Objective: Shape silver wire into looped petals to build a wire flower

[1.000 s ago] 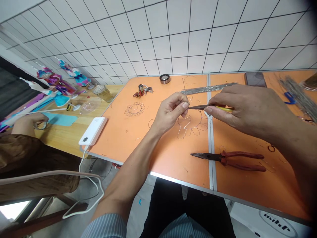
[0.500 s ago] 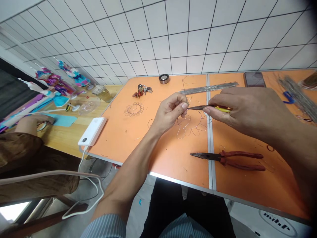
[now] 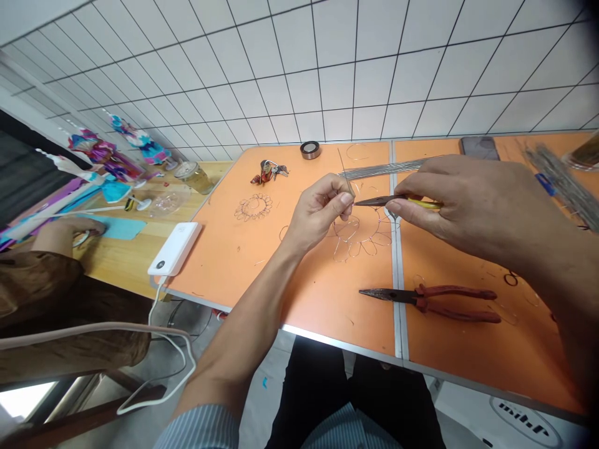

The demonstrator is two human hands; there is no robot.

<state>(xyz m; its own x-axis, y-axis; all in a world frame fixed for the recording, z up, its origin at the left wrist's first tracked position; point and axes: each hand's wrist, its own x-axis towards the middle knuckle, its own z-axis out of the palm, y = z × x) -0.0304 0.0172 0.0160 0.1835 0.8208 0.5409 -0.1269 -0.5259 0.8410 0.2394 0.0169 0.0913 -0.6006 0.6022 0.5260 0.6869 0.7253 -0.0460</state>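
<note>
My left hand (image 3: 322, 209) pinches a thin wire (image 3: 344, 167) between thumb and fingers, one end of it pointing up toward the wall. In my right hand (image 3: 461, 199) are needle-nose pliers (image 3: 374, 201) with yellow on the handle, their tips touching or very close to the wire at my left thumb. Whether the jaws are closed on it is too small to tell. Below my hands, a flower-shaped wire outline (image 3: 362, 240) with looped petals lies on the orange table (image 3: 262, 274). A second pair of pliers with red handles (image 3: 449, 299) rests nearer the front edge.
A bundle of straight wires (image 3: 381, 167) lies behind my hands, near a roll of tape (image 3: 309, 149), keys (image 3: 271, 171) and a smaller wire flower (image 3: 253, 207). A white power bank (image 3: 175, 248) sits at the left edge. A co-worker's hand (image 3: 87, 227) is at the wooden table.
The wire's upper end has tilted to the left. My right hand and its pliers have shifted very slightly; the co-worker's hand has moved a little.
</note>
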